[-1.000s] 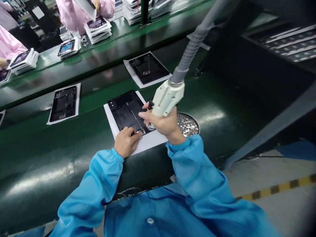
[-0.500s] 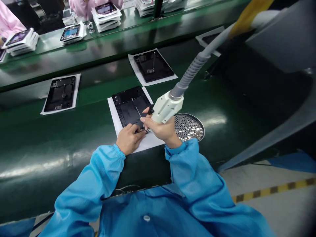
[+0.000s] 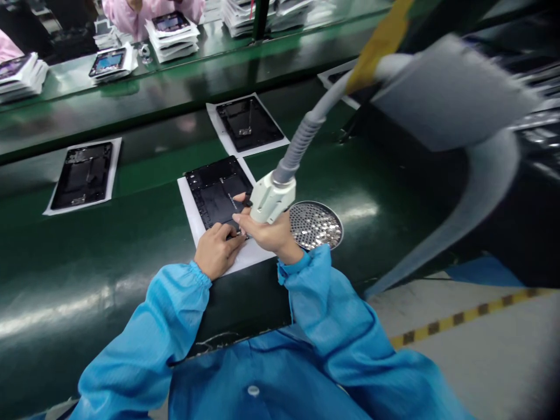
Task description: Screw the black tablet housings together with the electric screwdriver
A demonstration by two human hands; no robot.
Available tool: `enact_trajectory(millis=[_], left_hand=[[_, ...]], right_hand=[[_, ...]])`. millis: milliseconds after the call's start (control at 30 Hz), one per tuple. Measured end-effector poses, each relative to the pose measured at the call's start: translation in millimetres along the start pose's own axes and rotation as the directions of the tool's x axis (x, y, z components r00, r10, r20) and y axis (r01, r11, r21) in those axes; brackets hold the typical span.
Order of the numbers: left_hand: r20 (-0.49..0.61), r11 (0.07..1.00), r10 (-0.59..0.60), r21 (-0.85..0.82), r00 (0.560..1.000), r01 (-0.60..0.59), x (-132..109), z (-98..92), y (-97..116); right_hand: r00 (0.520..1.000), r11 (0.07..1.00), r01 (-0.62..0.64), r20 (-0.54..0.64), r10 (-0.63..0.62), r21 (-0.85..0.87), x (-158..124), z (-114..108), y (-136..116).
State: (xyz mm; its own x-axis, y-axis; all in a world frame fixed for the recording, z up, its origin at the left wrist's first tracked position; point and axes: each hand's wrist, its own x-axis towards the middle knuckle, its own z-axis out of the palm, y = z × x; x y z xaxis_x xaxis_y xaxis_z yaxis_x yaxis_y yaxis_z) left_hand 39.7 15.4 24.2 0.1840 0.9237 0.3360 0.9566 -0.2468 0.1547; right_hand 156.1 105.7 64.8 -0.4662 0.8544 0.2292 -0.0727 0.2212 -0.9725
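Observation:
On white sheet paper (image 3: 189,201) lies a black tablet housing (image 3: 219,192), its inner side up. My left hand (image 3: 219,248) rests at the housing's lower edge, fingers bent and pressed together; what is under the fingertips is too small to make out. My right hand (image 3: 271,233) is closed around a white hose-fed hand tool (image 3: 273,198), held tilted over the lower right corner of the housing. The tool's tip is hidden behind the fingers. Just right of this hand stands a round perforated dish (image 3: 301,219) holding many small shiny metal pieces (image 3: 324,230).
A grey corrugated hose (image 3: 300,140) rises from the tool past a grey panel (image 3: 455,96). Two more tablet housings lie on the green bench, one at left (image 3: 83,175) and one behind (image 3: 249,122). Beyond are stacked tablets (image 3: 172,41) and a person's pink sleeves (image 3: 153,11).
The view has swung to the right, so the bench and both hands appear further left. Both hands keep nearly the same pose at the lower edge of the housing.

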Motion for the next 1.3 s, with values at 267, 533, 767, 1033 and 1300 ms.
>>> enact_trajectory(millis=[267, 533, 767, 1033, 1300], left_hand=[[-0.106, 0.999, 0.042, -0.022, 0.993, -0.045, -3, 2.2, -3], [-0.115, 0.991, 0.098, -0.077, 0.989, -0.107, -11, 3.3, 0], [-0.126, 0.989, 0.114, -0.082, 0.986, -0.124, -13, 1.1, 0], [-0.131, 0.987, 0.113, -0.102, 0.985, -0.127, -13, -0.5, 0], [-0.137, 0.983, 0.117, -0.124, 0.984, -0.134, -13, -1.1, 0]], right_hand=[[0.993, 0.994, 0.076, -0.093, -0.068, 0.085, 16, -35, -12], [0.913, 0.982, 0.188, -0.369, -0.174, 0.003, 49, -99, 18], [0.905, 0.98, 0.196, -0.381, -0.19, -0.021, 54, -103, 24], [0.914, 0.981, 0.188, -0.359, -0.191, -0.043, 53, -103, 21], [0.917, 0.989, 0.148, -0.37, -0.149, -0.031, 52, -100, 17]])
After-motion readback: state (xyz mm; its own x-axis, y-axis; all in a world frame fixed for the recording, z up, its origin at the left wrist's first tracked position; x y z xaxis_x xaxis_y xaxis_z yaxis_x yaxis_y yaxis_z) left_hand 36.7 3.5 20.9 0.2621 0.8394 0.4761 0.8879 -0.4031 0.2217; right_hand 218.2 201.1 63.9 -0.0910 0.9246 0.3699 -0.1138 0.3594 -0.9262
